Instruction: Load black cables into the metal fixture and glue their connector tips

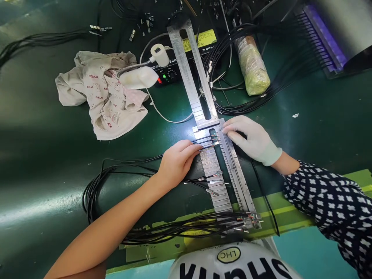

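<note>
A long slotted metal fixture [221, 182] runs from the table's near edge away from me. Thin black cables [122, 170] with metal tips lie across it from the left. My left hand [177, 161], bare, rests with its fingers pressed together on the cables at the fixture's left edge. My right hand [252, 139], in a white glove, lies on the fixture's right rail with the fingers pressed down near the cable tips [213, 139]. More loose tipped cables [212, 182] rest lower on the fixture, and a bundle [203, 226] crosses its near end.
A crumpled printed cloth [101, 97] lies at the left. Behind the fixture stand a small control box [171, 71] with a gooseneck lamp [139, 76], a wrapped yellow-green roll [252, 68] and coiled black cables [261, 50]. A purple-lit device [325, 35] sits at the far right.
</note>
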A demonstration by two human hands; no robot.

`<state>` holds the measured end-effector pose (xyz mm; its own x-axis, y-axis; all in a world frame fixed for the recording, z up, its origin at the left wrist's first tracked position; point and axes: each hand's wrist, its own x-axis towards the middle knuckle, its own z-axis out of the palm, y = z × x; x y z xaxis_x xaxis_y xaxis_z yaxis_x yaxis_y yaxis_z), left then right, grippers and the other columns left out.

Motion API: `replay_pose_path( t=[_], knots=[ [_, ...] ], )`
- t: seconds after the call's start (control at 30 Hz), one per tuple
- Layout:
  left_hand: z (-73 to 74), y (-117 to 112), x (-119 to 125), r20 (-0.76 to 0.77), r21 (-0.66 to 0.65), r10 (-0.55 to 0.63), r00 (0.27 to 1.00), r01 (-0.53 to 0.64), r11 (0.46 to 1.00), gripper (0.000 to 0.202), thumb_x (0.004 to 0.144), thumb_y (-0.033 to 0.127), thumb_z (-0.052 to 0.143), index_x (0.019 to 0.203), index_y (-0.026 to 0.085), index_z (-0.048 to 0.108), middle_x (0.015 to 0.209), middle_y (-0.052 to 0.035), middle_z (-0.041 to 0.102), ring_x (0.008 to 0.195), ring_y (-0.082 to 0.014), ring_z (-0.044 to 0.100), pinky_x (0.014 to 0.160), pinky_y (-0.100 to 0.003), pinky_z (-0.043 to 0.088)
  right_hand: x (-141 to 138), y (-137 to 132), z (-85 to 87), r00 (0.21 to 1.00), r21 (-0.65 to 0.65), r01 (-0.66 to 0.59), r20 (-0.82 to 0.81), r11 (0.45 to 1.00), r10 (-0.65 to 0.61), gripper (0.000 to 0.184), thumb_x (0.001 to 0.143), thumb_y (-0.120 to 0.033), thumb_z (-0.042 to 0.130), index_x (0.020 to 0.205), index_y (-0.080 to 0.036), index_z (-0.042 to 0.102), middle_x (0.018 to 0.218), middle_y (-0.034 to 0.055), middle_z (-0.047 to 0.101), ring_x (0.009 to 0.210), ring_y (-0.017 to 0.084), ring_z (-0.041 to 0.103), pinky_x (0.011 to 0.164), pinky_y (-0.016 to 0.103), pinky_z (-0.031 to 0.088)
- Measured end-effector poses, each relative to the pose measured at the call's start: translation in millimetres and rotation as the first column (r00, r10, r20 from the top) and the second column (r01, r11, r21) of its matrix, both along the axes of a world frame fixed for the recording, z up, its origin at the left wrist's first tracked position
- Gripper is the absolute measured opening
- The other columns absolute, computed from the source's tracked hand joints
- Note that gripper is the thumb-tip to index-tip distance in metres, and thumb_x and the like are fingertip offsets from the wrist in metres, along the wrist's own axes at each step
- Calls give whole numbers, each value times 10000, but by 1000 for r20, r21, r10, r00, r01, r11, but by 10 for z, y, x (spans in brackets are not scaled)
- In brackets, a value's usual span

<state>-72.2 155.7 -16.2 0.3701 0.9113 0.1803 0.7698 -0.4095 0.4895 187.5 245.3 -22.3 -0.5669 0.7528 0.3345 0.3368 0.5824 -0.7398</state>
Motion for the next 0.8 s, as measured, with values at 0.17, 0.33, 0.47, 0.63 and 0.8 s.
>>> replay_pose_path(
  t=[0.17,0.33,0.47,0.63,0.8],
  knots=[
    [-17,67,-26,-16,55,-23,1000,24,998,216,1000,193,488,1123,191,666,922,-49,657,854,-159,597,734,-268,480,-4,14,-4,1000,1,12,3,1000,-12,156,983,-217,564,1042,-224,708,1132,55,709,1109,220,642,1002,417,529],
    [-50,130,28,-56,98,-31,998,37,995,216,996,185,496,1122,186,670,913,-50,659,835,-158,589,725,-273,476,-7,21,-10,1000,-1,7,-2,1000,-7,149,979,-215,570,1038,-226,706,1128,52,709,1106,222,644,1000,421,529],
    [-77,162,29,-9,95,-45,999,46,994,195,988,166,511,1129,178,644,915,-42,655,845,-153,584,729,-275,463,-11,29,-10,1000,-3,4,0,1000,-4,147,977,-199,567,1024,-212,706,1116,57,710,1100,219,644,1001,407,524],
    [-113,23,-29,-170,228,-5,986,44,973,265,968,147,532,1186,233,655,1008,-73,626,909,-197,544,749,-336,400,-9,43,-2,1000,-16,7,-3,1000,-7,144,979,-200,565,1026,-216,701,1114,54,707,1097,218,643,987,405,529],
    [-108,-136,-55,-349,247,10,937,82,966,380,976,137,491,1339,193,588,836,-57,587,756,-190,460,647,-334,304,-11,50,-5,1000,-18,4,-2,1000,-4,144,979,-199,564,1021,-219,700,1103,48,706,1089,217,644,985,403,528]
  ],
)
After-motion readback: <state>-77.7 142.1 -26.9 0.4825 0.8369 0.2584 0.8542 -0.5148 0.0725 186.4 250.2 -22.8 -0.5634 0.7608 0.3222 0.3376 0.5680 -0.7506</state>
